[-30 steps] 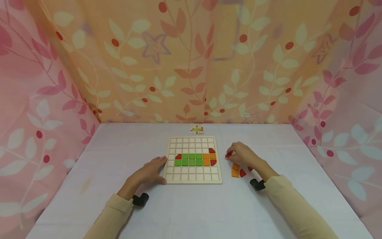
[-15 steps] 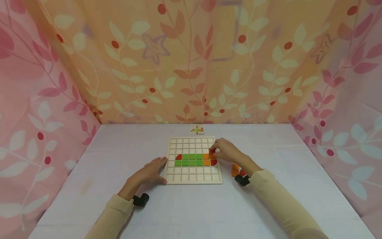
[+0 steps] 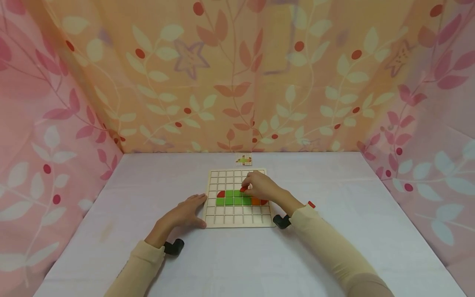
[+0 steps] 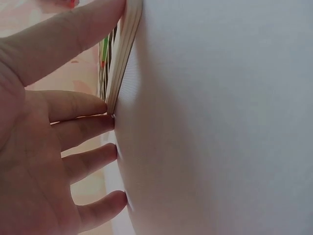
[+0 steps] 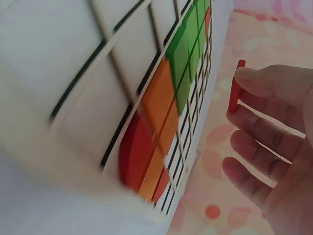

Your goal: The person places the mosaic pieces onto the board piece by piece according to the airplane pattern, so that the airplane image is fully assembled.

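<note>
A pale wooden grid board (image 3: 220,220) lies on the table, with green square tiles (image 3: 234,201) and orange square tiles (image 5: 157,88) in its middle rows. Quarter-round red tiles sit at the left end (image 3: 221,194) and right end (image 3: 264,202) of these rows. My left hand (image 3: 183,212) touches the board's left edge, fingers spread and fairly straight, thumb at the near corner. My right hand (image 3: 263,185) pinches another red tile (image 5: 236,88) between thumb and fingertips, held over the green tiles. That hand hides part of the board's right side.
A small picture card (image 3: 243,159) with a coloured grid pattern lies behind the board. A loose red tile (image 3: 311,204) shows beside my right sleeve (image 3: 323,235), which covers the place of the other loose tiles. Patterned curtains (image 3: 178,82) stand behind and on both sides.
My right hand has carried the red tile leftward from the loose tiles, past the board's right edge to over the green tiles. The left hand has stayed at the board's edge.
</note>
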Available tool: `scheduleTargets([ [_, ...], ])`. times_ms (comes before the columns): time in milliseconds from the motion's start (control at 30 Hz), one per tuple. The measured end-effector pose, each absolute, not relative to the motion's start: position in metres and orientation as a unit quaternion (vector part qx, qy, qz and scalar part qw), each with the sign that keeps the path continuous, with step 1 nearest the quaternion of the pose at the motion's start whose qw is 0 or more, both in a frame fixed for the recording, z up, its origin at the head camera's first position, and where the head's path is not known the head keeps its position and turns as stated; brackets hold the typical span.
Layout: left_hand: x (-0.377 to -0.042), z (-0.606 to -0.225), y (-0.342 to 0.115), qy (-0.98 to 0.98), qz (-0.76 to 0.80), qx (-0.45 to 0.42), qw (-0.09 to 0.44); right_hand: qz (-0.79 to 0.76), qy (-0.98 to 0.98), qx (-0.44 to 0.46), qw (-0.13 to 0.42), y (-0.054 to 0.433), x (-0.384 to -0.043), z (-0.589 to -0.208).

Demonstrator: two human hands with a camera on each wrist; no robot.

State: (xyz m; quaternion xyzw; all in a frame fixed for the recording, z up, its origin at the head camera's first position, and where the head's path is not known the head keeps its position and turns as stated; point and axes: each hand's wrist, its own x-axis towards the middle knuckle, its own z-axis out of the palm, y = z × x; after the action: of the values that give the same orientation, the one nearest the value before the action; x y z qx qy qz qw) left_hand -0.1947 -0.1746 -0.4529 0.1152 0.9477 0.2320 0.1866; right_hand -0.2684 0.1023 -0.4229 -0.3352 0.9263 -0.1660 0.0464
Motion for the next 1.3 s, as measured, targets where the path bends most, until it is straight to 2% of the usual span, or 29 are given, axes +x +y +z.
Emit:
scheduleTargets([
  [700, -0.196, -0.453, -0.177, 0.946, 0.235, 0.126, 0.182, -0.120, 0.898, -0.420, 0.042, 0.025, -0.263, -0.430],
  [1300, -0.195, -0.453, -0.178, 0.945, 0.242, 0.136, 0.172, -0.089, 0.912, -0.391, 0.083, -0.003, -0.255, -0.437],
])
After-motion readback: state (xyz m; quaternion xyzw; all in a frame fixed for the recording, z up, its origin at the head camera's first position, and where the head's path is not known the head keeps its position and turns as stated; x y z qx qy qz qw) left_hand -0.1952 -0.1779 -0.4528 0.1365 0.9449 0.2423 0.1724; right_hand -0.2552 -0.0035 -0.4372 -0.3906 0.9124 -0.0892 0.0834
